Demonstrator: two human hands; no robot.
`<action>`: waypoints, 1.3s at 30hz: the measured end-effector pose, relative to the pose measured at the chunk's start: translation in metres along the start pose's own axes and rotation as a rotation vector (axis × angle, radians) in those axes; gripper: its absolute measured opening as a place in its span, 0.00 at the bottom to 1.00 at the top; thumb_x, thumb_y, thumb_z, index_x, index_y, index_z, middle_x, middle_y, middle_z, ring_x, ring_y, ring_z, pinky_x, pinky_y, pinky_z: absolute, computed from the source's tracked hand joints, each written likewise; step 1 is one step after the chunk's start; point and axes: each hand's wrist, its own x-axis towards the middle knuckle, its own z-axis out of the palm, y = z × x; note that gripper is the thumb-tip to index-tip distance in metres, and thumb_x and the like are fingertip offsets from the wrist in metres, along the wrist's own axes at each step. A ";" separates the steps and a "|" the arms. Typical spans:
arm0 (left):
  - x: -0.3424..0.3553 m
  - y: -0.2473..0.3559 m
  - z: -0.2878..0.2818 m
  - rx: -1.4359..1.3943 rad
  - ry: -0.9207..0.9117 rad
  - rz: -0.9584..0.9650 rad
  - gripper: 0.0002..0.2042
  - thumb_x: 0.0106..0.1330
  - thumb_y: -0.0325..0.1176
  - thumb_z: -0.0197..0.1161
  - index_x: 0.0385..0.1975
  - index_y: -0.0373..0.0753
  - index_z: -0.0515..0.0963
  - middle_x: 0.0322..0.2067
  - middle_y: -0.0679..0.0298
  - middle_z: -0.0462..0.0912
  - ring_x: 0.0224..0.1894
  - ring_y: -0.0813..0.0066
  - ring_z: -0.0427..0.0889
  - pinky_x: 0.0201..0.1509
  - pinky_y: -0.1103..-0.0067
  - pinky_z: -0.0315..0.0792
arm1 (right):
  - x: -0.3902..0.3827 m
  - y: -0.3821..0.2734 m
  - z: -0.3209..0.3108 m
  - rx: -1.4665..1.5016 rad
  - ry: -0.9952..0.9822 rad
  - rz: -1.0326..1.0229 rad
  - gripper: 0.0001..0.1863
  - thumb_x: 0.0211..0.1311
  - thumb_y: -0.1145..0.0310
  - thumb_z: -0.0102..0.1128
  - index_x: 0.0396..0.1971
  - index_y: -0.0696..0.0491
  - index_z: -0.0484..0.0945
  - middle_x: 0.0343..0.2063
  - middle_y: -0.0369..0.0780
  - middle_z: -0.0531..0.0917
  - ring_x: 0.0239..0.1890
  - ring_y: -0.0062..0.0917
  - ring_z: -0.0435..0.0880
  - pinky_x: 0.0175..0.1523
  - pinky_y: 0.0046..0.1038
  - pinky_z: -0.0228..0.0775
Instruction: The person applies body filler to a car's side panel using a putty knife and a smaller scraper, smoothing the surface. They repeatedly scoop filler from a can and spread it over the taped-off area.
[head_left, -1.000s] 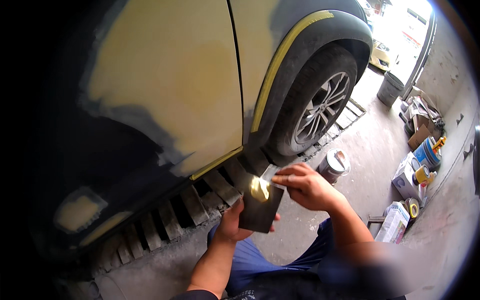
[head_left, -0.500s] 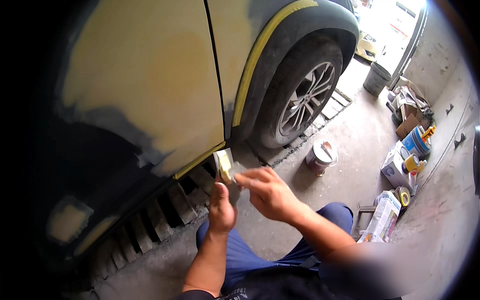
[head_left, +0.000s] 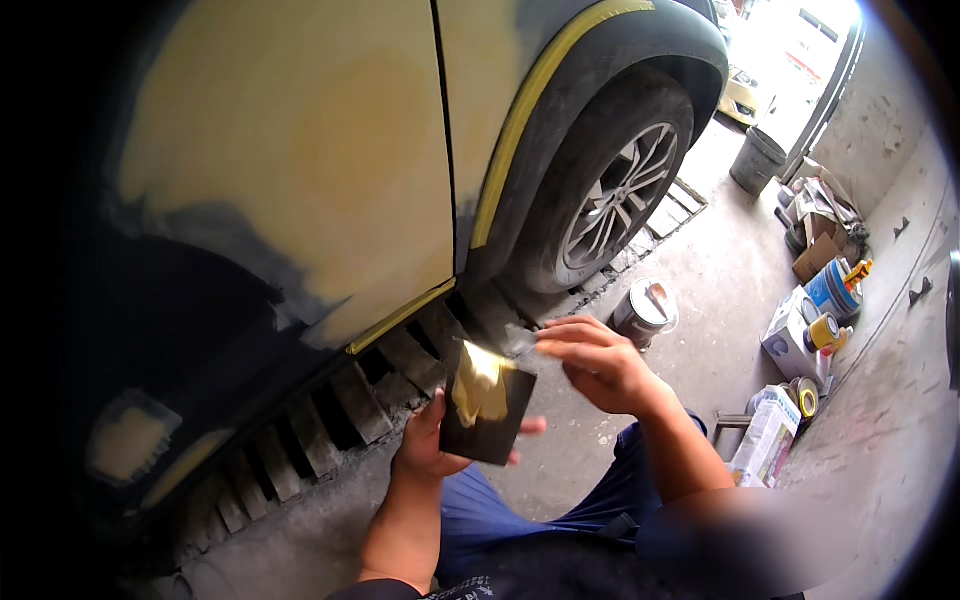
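Paste [head_left: 482,388] on dark board [head_left: 478,441]
Board lies clasped across left grip [head_left: 424,442]; right grip [head_left: 608,372] pinches what seems a scraper [head_left: 519,340].

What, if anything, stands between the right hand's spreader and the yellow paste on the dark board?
Nothing visible. The spreader in the right hand is up and right of the yellow paste; the left hand holds the dark board lower down.

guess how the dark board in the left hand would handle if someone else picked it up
The dark board is probably stiff, since its edges look straight. It seems fairly light, as the left hand supports it alone. Its upper part may be slippery or sticky to grip, given the yellow paste smeared there.
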 end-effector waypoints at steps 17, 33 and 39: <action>-0.008 0.009 0.000 0.506 0.247 0.009 0.31 0.69 0.51 0.54 0.63 0.33 0.62 0.56 0.46 0.71 0.53 0.50 0.77 0.52 0.62 0.75 | 0.006 -0.033 -0.015 0.802 0.116 0.199 0.24 0.55 0.84 0.57 0.54 0.59 0.72 0.47 0.44 0.80 0.51 0.31 0.79 0.56 0.31 0.71; 0.014 -0.026 -0.017 0.744 0.380 0.490 0.28 0.74 0.49 0.44 0.67 0.36 0.57 0.57 0.61 0.70 0.53 0.75 0.73 0.55 0.75 0.72 | -0.002 -0.049 0.056 -0.155 0.083 0.182 0.26 0.47 0.83 0.58 0.49 0.50 0.79 0.45 0.44 0.79 0.48 0.40 0.76 0.52 0.35 0.71; 0.014 -0.027 -0.019 1.303 0.549 0.505 0.28 0.75 0.47 0.44 0.67 0.35 0.57 0.56 0.62 0.72 0.51 0.75 0.74 0.54 0.77 0.71 | 0.017 -0.048 0.039 -0.090 0.152 0.154 0.25 0.48 0.85 0.56 0.50 0.53 0.78 0.43 0.43 0.81 0.44 0.39 0.79 0.50 0.33 0.72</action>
